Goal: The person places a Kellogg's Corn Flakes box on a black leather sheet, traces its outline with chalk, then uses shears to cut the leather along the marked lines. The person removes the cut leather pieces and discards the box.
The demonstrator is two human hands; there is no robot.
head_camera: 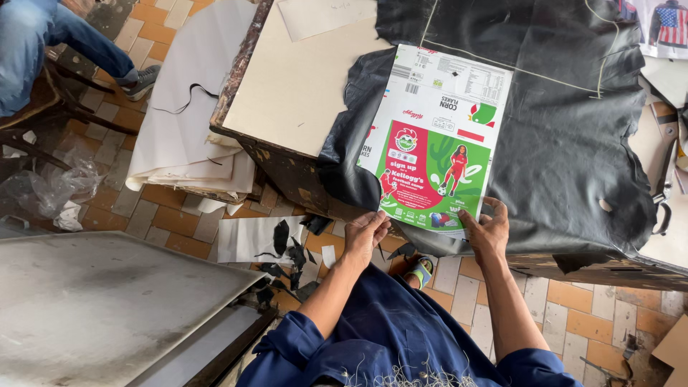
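We see the left hand (365, 233) with its fingers curled onto the near edge of the black leather sheet (566, 143), at the lower left corner of the flattened cardboard box (437, 136); whether it pinches the cardboard or only presses there, we cannot tell. The right hand (489, 229) sits just to the right of it, fingers closed on the lower right corner of the same flattened box, thumb on top. The cardboard lies flat between and beyond the two hands, printed side up, red and green near the hands and white further away. Under it the black leather spreads across the tabletop (294, 86), draping over the near edge beside both hands and reaching well beyond and to the right of the right hand. Beyond the left hand and to its left, a bare cream part of the tabletop shows. Below the left hand, on the tiled floor (588, 315), lie black leather scraps (290, 258) on a white sheet. Further left, a stack of white sheets (190, 122) hangs beside the tabletop, and another person's leg in blue jeans (64, 36) shows at the far left corner.
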